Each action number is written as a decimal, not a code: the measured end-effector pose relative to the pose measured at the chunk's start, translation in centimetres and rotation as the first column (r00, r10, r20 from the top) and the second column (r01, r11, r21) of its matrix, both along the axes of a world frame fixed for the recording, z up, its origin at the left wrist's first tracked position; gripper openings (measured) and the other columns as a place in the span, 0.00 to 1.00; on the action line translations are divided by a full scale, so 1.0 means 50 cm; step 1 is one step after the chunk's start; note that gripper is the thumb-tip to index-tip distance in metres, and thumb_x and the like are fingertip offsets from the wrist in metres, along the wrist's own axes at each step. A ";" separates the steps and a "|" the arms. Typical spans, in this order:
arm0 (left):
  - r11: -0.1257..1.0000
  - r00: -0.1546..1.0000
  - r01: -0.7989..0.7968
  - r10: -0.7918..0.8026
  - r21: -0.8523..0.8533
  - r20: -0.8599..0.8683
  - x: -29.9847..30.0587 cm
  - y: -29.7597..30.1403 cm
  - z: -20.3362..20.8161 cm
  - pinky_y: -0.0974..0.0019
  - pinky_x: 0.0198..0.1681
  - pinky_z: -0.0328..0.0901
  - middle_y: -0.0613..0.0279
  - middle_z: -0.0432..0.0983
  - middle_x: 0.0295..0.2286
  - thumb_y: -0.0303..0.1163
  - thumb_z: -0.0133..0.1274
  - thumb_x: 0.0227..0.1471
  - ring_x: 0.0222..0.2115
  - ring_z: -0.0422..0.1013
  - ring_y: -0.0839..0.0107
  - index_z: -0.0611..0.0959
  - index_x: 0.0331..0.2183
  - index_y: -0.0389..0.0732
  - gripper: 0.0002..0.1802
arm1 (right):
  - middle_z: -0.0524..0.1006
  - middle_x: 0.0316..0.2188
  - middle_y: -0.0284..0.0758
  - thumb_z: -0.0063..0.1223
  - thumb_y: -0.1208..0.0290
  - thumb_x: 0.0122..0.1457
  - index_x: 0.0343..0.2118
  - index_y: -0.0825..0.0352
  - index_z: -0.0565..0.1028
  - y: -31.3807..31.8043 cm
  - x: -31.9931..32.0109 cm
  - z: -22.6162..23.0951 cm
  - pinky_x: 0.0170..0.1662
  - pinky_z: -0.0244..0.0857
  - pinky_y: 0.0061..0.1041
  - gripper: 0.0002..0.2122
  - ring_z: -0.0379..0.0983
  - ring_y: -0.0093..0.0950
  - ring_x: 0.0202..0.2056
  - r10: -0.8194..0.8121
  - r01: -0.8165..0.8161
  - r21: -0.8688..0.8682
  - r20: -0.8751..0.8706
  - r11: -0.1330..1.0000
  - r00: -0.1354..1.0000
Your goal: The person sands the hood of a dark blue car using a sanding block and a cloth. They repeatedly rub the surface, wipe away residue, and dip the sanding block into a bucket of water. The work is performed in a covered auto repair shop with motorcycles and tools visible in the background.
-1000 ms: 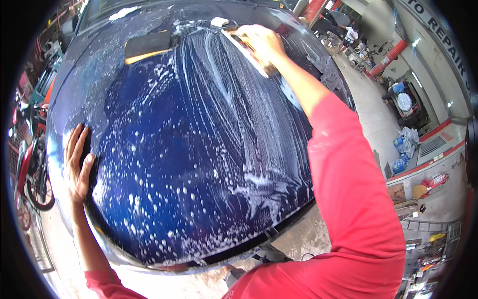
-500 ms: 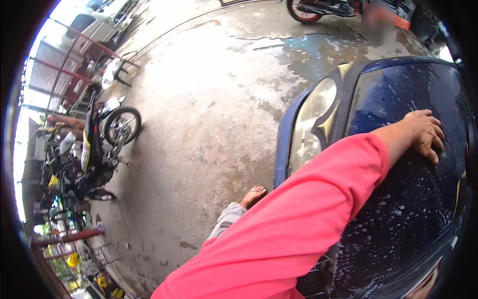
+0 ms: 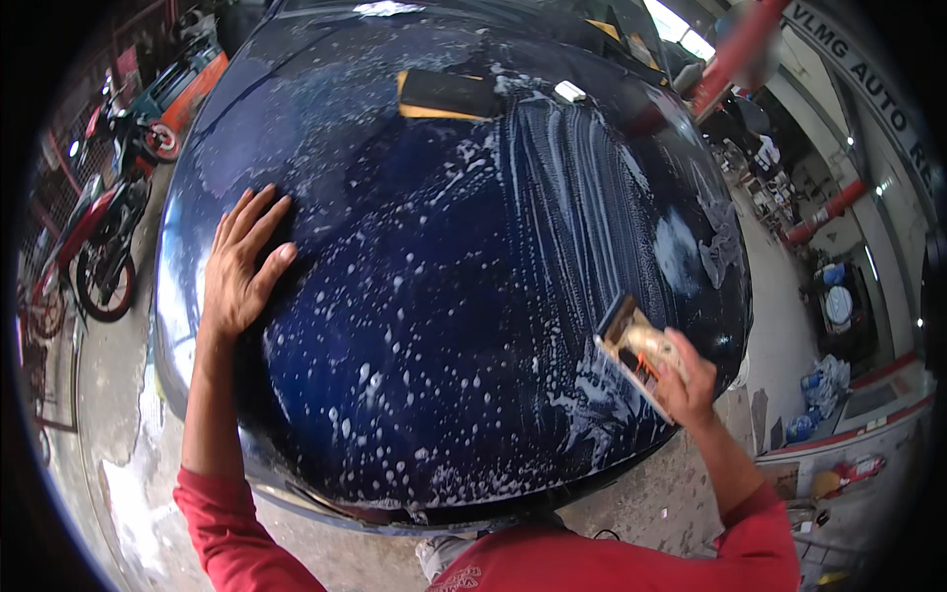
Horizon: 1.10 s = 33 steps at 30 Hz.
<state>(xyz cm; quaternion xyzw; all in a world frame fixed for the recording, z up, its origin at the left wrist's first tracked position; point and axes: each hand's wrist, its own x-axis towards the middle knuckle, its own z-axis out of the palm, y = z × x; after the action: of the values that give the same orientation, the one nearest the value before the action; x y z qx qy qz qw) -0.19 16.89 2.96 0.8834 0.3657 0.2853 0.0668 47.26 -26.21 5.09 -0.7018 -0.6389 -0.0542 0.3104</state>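
Note:
A dark blue car hood (image 3: 395,276), wet and spotted with white suds, fills the middle of the view. My left hand (image 3: 242,261) lies flat on its left side, fingers stretched out and holding nothing. On the right front part of the hood, my right hand (image 3: 688,380) grips a sanding block (image 3: 634,340) with a flat base and a pale handle, with a bit of orange near my fingers. Whitish foam streaks (image 3: 572,197) run up the hood beyond the block. Farther up lies a black sheet (image 3: 446,92) over a yellowish one.
A small white piece (image 3: 569,92) rests near the black sheet, and a crumpled greyish patch (image 3: 720,242) lies at the hood's right edge. Motorcycles (image 3: 104,242) stand at the left. A red post (image 3: 740,54) rises at the far right, with clutter and plastic bags (image 3: 829,385) beyond.
My view has swung right, from the floor and headlight to the whole hood. My left hand stays on the hood. My right hand with the sanding block is now in view.

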 end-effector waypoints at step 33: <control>0.996 0.997 0.060 -0.057 0.059 -0.053 -0.007 0.026 -0.013 0.47 0.78 0.45 0.51 0.65 0.71 0.61 0.49 0.69 0.74 0.54 0.48 0.76 0.68 0.44 0.40 | 0.86 0.54 0.36 0.53 0.72 0.71 0.53 0.67 0.85 0.309 0.152 0.040 0.65 0.70 0.37 0.14 0.83 0.35 0.54 0.172 -0.167 0.158 -0.014 0.973 0.985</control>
<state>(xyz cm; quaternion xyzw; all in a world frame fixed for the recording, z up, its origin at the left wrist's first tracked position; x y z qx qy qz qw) -0.55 18.19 2.31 0.9024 0.3325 0.2713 0.0388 54.85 -10.76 7.10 -0.6189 -0.6861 -0.0678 0.3764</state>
